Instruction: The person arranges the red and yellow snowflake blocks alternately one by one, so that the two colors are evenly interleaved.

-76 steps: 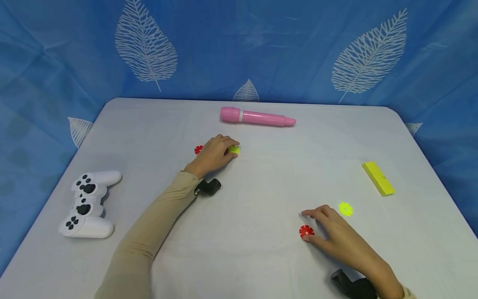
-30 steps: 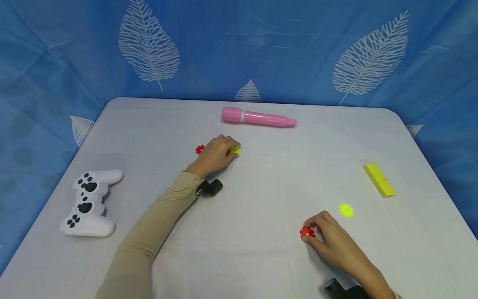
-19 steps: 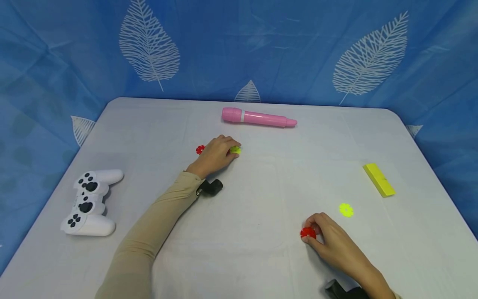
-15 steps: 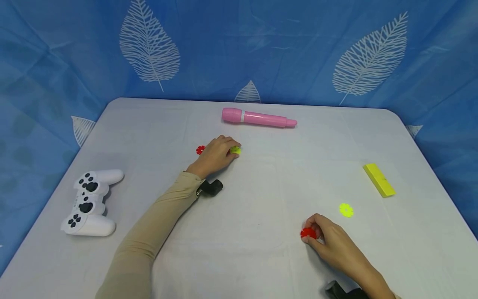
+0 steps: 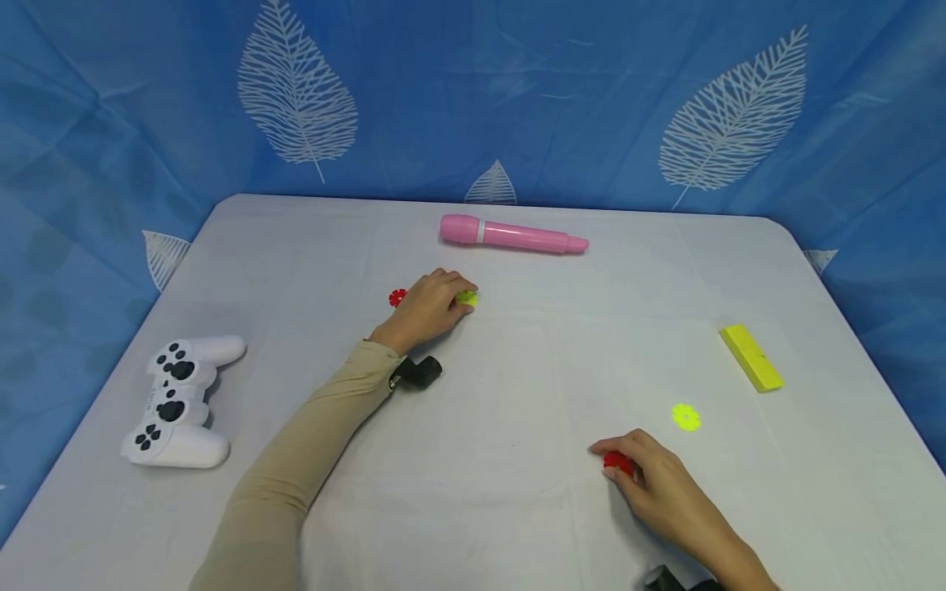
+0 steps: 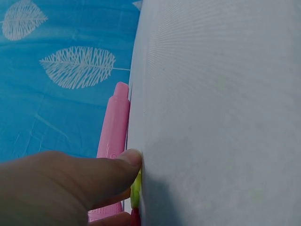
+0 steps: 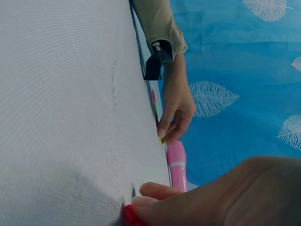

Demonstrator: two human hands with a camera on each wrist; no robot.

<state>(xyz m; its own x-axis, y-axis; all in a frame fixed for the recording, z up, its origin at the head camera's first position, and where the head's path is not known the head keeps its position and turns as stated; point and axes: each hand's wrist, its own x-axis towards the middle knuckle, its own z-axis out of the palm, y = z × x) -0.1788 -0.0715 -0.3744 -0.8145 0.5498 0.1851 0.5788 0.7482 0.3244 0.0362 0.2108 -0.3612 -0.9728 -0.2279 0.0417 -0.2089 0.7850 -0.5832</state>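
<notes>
In the head view, my left hand (image 5: 424, 305) pinches a yellow-green notched plastic disc (image 5: 467, 298) at the table surface. A red notched disc (image 5: 397, 297) lies partly hidden behind that hand. In the left wrist view the thumb covers part of the yellow-green disc (image 6: 136, 190), with something red below it. My right hand (image 5: 668, 484), at the lower right, holds another red notched disc (image 5: 617, 463) between thumb and fingers, its index finger stretched out past the disc. The right wrist view shows the thumb against this red disc (image 7: 133, 215). A loose yellow notched disc (image 5: 686, 417) lies beyond the right hand.
A white game controller (image 5: 177, 402) lies at the left of the white-covered table (image 5: 517, 509). A pink microphone-shaped object (image 5: 513, 235) lies near the back edge, and a yellow block (image 5: 750, 358) at the right. A blue leaf-print cloth (image 5: 510, 90) hangs behind.
My right fingers have come down round the red disc, which has tilted and shifted slightly right; the index finger has since straightened. My left hand stays put on the yellow-green disc.
</notes>
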